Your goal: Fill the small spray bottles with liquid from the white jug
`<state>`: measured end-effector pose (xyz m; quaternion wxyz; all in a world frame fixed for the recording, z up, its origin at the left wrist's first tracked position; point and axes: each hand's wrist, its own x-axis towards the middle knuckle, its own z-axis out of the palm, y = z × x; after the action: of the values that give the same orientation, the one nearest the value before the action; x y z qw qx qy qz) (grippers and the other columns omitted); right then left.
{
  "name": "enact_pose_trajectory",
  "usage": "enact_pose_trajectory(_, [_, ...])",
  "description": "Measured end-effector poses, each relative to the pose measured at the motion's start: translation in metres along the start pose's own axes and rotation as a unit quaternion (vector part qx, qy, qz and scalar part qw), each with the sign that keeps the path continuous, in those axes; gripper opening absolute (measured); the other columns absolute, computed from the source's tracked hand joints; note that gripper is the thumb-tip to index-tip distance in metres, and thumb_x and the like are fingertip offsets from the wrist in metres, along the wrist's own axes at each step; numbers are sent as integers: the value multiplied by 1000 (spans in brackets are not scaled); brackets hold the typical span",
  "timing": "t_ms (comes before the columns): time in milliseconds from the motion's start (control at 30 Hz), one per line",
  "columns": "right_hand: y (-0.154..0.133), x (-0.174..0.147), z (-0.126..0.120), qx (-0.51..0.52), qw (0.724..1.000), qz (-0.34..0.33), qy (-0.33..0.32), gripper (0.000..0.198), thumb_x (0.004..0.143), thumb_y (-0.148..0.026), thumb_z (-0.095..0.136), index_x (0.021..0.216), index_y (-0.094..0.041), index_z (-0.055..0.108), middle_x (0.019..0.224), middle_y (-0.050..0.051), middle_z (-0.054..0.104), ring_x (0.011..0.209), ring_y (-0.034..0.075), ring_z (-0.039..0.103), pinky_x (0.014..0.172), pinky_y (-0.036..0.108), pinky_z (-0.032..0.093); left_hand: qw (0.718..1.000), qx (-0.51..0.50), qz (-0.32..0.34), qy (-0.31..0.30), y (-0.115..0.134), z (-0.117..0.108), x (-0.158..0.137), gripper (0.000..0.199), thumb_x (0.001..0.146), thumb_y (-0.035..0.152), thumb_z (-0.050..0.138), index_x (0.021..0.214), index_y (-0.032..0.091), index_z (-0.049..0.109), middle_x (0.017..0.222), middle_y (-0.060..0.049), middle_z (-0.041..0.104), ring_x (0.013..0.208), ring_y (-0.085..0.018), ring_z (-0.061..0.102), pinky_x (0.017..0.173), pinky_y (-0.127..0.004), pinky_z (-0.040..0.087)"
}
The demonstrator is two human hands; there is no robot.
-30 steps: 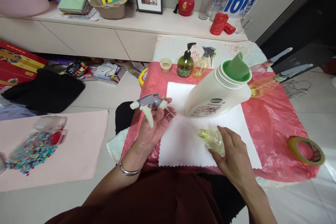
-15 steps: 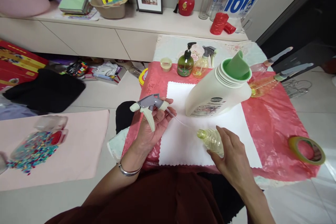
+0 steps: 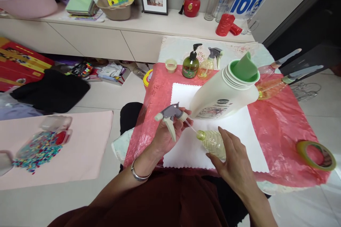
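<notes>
My left hand (image 3: pixel 170 133) grips a grey and white trigger sprayer head (image 3: pixel 172 112) by its collar. The sprayer's thin clear tube slants down to the mouth of a yellowish clear bottle (image 3: pixel 213 142), and its end seems to be inside the neck. My right hand (image 3: pixel 231 154) is wrapped around that bottle, which tilts with its neck toward the left hand. Behind both hands a large white detergent jug (image 3: pixel 213 99) with a green spout (image 3: pixel 244 67) stands on a white scalloped sheet (image 3: pixel 183 156).
A green pump bottle (image 3: pixel 190 65), another spray bottle (image 3: pixel 206 69) and a small cup (image 3: pixel 171 65) stand at the back of the red-covered table (image 3: pixel 287 142). Two spray bottles (image 3: pixel 274 87) lean at the right. A tape roll (image 3: pixel 299 149) lies near the right edge.
My left hand has brought the sprayer head rightward toward the bottle, so its tube now reaches into the bottle's mouth. My right hand keeps its hold on the bottle.
</notes>
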<state>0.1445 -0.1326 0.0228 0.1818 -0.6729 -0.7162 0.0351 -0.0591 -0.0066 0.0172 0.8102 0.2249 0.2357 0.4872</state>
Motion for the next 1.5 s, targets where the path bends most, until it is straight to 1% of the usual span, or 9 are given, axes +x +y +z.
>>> enact_pose_trajectory(200, [-14, 5, 1, 40, 999, -7, 4, 62, 108, -54, 45, 156, -18, 32, 139, 16, 50, 123, 34, 52, 96, 53, 50, 999, 10, -31, -10, -15, 4, -5, 39, 67, 31, 95, 101, 22, 77, 104, -3, 77, 101, -23, 71, 105, -41, 49])
enact_pose_trajectory(467, [-20, 6, 3, 118, 993, 21, 7, 65, 106, -55, 53, 158, -22, 32, 143, 14, 45, 127, 31, 50, 96, 49, 54, 998, 30, -41, -29, -25, 4, -10, 41, 67, 35, 95, 102, 23, 77, 104, -5, 75, 108, -28, 67, 97, -41, 48])
enact_pose_trajectory(967, [-25, 7, 10, 192, 980, 22, 50, 66, 101, -48, 64, 155, -19, 37, 135, 12, 52, 117, 27, 57, 94, 39, 56, 996, 59, -49, -48, -21, 3, -12, 39, 72, 39, 91, 105, 23, 76, 104, -6, 77, 116, -30, 66, 107, -44, 44])
enact_pose_trajectory(1100, [-21, 4, 14, 246, 967, 33, 64, 66, 100, -50, 67, 152, -19, 42, 133, 11, 55, 114, 25, 60, 93, 35, 56, 996, 49, -44, -62, -22, 5, -11, 39, 74, 40, 90, 107, 24, 76, 104, -5, 76, 119, -29, 66, 110, -44, 44])
enact_pose_trajectory(1167, [-19, 1, 19, 313, 946, 55, 57, 65, 97, -52, 71, 149, -20, 48, 135, 10, 56, 117, 25, 60, 94, 33, 56, 996, 41, -43, -73, -23, 5, -10, 39, 75, 41, 90, 107, 24, 76, 102, -4, 76, 118, -29, 67, 112, -46, 44])
enact_pose_trajectory(1233, [-18, -2, 25, 416, 903, 95, 43, 62, 95, -51, 75, 146, -23, 53, 137, 9, 56, 121, 25, 60, 96, 30, 55, 995, 30, -46, -84, -24, 4, -9, 40, 76, 42, 89, 108, 23, 75, 104, -5, 75, 117, -28, 68, 113, -47, 44])
enact_pose_trajectory(1400, [-19, -6, 38, 678, 709, 191, -22, 57, 90, -52, 80, 137, -26, 62, 131, 9, 61, 120, 28, 62, 99, 32, 55, 994, 1, -71, -87, -23, 8, -11, 41, 80, 39, 86, 113, 20, 71, 108, -7, 73, 118, -29, 67, 113, -50, 45])
enact_pose_trajectory(1433, [-20, -5, 39, 700, 684, 202, -32, 57, 89, -53, 81, 136, -26, 63, 130, 10, 62, 118, 28, 63, 99, 34, 56, 994, 1, -74, -79, -22, 9, -12, 40, 81, 40, 84, 113, 21, 71, 108, -7, 73, 117, -29, 67, 112, -50, 47])
enact_pose_trajectory(1500, [-22, -2, 41, 716, 661, 218, -42, 58, 87, -52, 83, 135, -26, 64, 129, 10, 63, 116, 29, 64, 98, 35, 55, 996, 7, -69, -56, -22, 12, -15, 39, 82, 43, 83, 112, 22, 70, 106, -6, 72, 114, -29, 68, 107, -49, 50])
